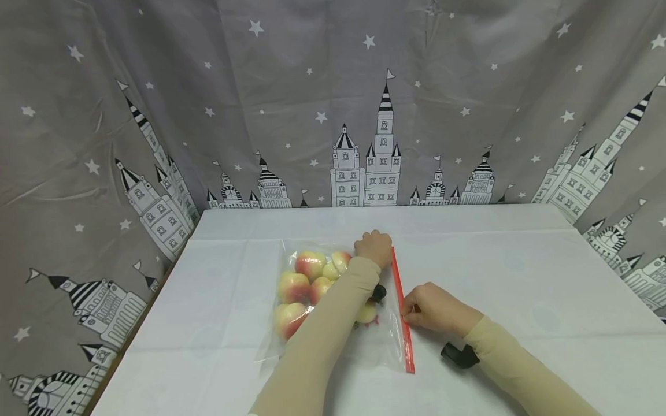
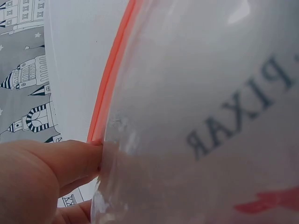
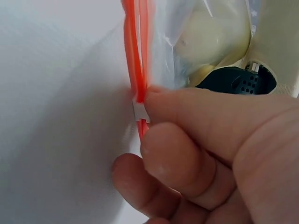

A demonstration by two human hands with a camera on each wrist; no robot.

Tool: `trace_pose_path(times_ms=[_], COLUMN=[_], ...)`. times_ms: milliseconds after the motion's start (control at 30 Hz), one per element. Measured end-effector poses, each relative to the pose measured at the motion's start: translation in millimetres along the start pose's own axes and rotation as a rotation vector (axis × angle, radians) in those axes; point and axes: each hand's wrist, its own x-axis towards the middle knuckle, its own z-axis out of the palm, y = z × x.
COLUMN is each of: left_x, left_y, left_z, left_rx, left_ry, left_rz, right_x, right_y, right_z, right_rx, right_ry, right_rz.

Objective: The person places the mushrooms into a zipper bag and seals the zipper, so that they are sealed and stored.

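A clear zip bag point(image 1: 382, 346) full of yellow-and-red fruits point(image 1: 293, 288) that look like peaches lies flat on the table. Along its right side runs a red zipper strip point(image 1: 409, 349). My left hand point(image 1: 373, 248) pinches the bag at the far end of this strip, its thumb point(image 2: 77, 156) right at the red edge. About midway down the strip, my right hand point(image 1: 437, 309) holds a small white slider point(image 3: 140, 112) between thumb and fingers. Above the slider, two red strands stand slightly apart. My left forearm covers part of the fruit.
A white cloth point(image 1: 499, 271) covers the table. Behind it hangs a grey curtain point(image 1: 291, 104) with castles and stars. Black wrist devices point(image 1: 460, 355) sit at both sleeves. Mirrored dark lettering point(image 2: 240, 109) shows on the bag.
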Motion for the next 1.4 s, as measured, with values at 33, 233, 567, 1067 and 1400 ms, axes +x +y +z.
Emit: trace_pose_path(times_ms=[33, 233, 567, 1067, 1400], left_x=[0.2, 0.9, -0.4, 2.1, 2.6], left_y=[-0.2, -0.5, 0.8, 0.4, 0.5], left_z=[0.3, 0.4, -2.5, 0.2, 1.0], left_rx=[-0.001, -0.006, -0.007, -0.007, -0.003], left_ry=[-0.001, -0.001, -0.030, -0.040, -0.046], left_rz=[0.000, 0.003, 0.004, 0.003, 0.004], right_x=[-0.6, -2.6, -11.2, -23.2, -31.3], right_y=[0, -1, -6, -15, -20], right_z=[0, 1, 4, 8, 11], right_rx=[0.003, 0.021, 0.047, 0.053, 0.074], right_ry=[-0.002, -0.021, -0.065, -0.077, -0.092], right_rz=[-0.006, -0.022, -0.016, -0.038, -0.054])
